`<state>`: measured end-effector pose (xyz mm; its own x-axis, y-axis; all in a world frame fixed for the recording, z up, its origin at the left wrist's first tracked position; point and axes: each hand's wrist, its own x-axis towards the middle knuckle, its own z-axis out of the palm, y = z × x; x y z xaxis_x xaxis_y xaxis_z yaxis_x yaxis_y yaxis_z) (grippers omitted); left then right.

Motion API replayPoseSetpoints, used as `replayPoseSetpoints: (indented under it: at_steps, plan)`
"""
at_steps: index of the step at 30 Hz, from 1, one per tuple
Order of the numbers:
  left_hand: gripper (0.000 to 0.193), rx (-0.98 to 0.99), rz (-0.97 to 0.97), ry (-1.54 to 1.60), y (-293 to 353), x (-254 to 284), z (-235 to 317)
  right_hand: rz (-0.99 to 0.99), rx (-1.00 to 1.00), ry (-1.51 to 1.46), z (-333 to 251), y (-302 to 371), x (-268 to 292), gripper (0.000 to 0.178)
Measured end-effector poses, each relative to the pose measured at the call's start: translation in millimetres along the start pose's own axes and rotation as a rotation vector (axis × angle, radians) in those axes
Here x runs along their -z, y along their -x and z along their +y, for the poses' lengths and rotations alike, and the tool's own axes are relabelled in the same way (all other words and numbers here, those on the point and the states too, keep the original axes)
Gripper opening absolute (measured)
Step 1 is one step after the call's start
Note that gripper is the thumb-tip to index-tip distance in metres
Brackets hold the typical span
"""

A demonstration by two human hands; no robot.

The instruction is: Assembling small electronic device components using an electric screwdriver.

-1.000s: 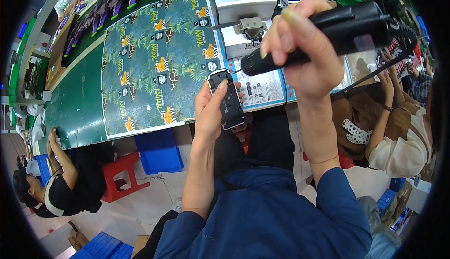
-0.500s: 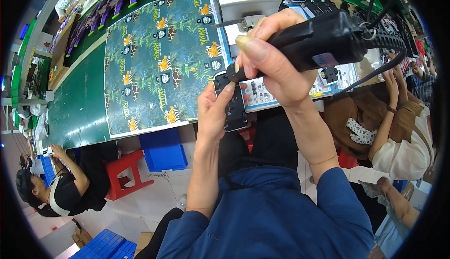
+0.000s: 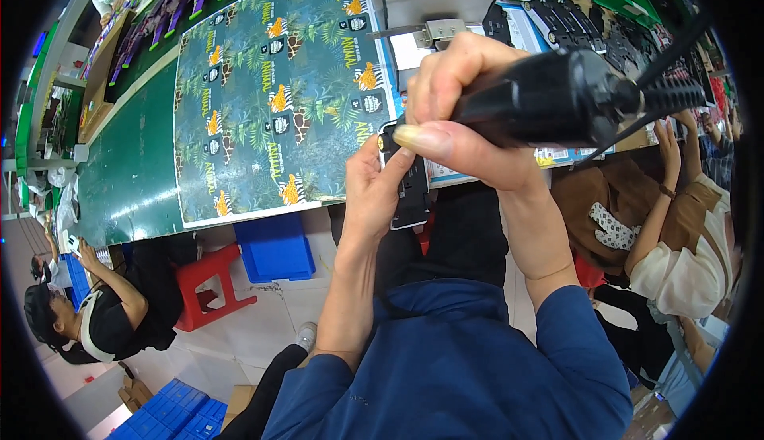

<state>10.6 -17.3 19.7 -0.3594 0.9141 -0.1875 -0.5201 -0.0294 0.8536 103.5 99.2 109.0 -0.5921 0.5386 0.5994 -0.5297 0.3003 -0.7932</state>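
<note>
My right hand [image 3: 489, 153] is wrapped round a black corded electric screwdriver [image 3: 541, 102], its thumb along the near side. The tool's tip is hidden behind that thumb and lies over the upper end of a black toy car chassis [image 3: 412, 197] with a silvery rim. My left hand [image 3: 370, 193] grips the chassis from its left side, thumb on top, at the table's near edge. Whether the tip touches the chassis cannot be seen.
A printed animal-pattern sheet [image 3: 270, 106] covers the green table [image 3: 131, 177] to the left. A metal fixture [image 3: 438, 2] stands ahead; several black chassis [image 3: 557, 22] lie at far right. Below are a blue bin [image 3: 274, 249] and a red stool [image 3: 211, 285]. Co-workers sit on both sides.
The screwdriver has tilted, its rear end now nearer to me, and my right thumb has come down close to my left thumb. The chassis has shifted slightly right.
</note>
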Motion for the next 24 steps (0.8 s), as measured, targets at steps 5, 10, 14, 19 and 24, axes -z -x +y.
replayPoseSetpoints:
  at_steps: [5, 10, 14, 19, 24]
  plan:
    - [0.02, 0.042, -0.019, 0.002, -2, 5, -1, 0.029, -0.068, -0.141, 2, 0, 8, 0.022]
    - [0.019, 0.14, -0.034, 0.004, -1, 7, 2, 0.01, -0.06, -0.17, 3, 0, 8, 0.021]
    - [0.021, 0.095, -0.064, -0.021, -3, 12, -3, 0.02, -0.049, -0.203, 3, 2, 6, 0.021]
    - [0.019, 0.042, -0.018, -0.055, -4, -2, 10, -0.129, 0.07, 0.133, -5, 1, 5, 0.032]
    - [0.027, 0.209, -0.115, 0.076, -7, 6, 17, -0.116, 0.088, 0.141, -5, 0, 6, 0.034]
